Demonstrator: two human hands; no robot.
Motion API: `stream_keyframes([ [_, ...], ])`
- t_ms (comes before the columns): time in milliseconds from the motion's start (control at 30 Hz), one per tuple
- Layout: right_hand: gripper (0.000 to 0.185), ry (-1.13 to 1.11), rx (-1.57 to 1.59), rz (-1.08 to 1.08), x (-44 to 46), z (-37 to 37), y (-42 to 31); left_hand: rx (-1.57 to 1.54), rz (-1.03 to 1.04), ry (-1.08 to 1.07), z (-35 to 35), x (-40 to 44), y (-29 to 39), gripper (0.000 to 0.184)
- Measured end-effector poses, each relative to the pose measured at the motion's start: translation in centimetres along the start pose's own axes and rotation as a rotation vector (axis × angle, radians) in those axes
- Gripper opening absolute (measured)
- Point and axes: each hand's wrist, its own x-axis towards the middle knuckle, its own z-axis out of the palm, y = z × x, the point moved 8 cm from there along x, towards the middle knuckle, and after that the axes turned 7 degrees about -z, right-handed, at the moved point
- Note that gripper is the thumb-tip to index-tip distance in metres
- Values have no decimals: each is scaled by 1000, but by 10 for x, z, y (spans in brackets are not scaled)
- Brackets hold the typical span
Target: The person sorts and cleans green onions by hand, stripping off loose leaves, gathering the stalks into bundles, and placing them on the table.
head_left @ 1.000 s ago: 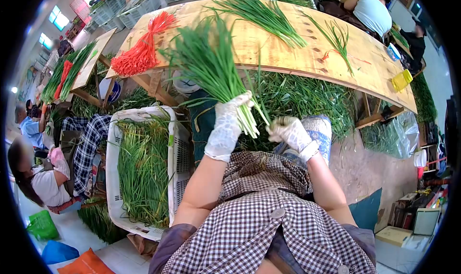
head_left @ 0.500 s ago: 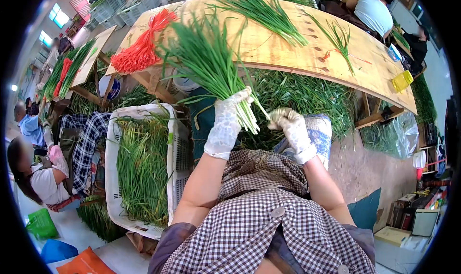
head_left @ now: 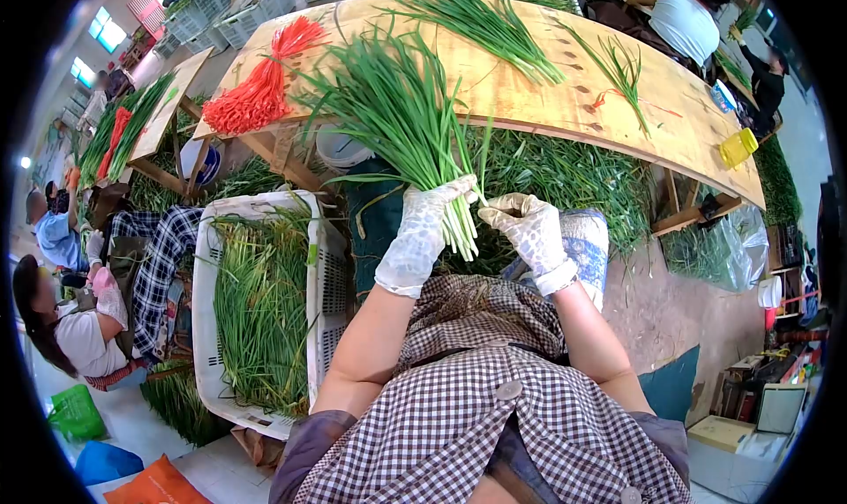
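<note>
In a white, patterned glove, my left hand (head_left: 428, 226) is closed around a bunch of garlic chives (head_left: 397, 107). The green leaves fan up and away toward the table, and the pale stem ends stick out below my fist. Close by on the right, my gloved right hand (head_left: 528, 230) has thumb and fingers pinched together at a single chive stalk (head_left: 484, 160), which stands beside the bunch. Its lower end is hidden by the fingertips.
Across the wooden table (head_left: 529, 107) lie red ties (head_left: 256, 89), a chive pile (head_left: 490, 32), a few loose chives (head_left: 625, 76) and a yellow container (head_left: 738, 148). A white crate (head_left: 315, 266) of chives stands at left. Cut greens (head_left: 565, 173) heap under the table. People sit nearby.
My right hand has come slightly closer to the bunch, and the single stalk now points upward beside it. The bunch's leaves are less blurred, with my left hand slightly lower.
</note>
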Motion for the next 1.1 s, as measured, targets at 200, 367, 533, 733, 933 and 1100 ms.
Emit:
stream_keyframes([
  [200, 16, 103, 466, -11, 10, 7, 15, 30, 21, 5, 5, -6, -6, 19],
  [367, 15, -194, -225, 103, 3, 5, 62, -69, 43, -62, 0, 1, 19, 17],
  [533, 28, -114, 557, 83, 13, 19, 12, -46, 41, -31, 6, -1, 6, 20],
  [733, 17, 7, 874, 202, 6, 10, 22, 14, 32, -27, 8, -7, 7, 26],
  [933, 29, -644, -963, -19, -15, -15, 34, -7, 210, -404, 48, -28, 71, 21],
  [1100, 27, 134, -686, -269, 51, -62, -42, -215, 6, -462, 57, 16, 65, 17],
])
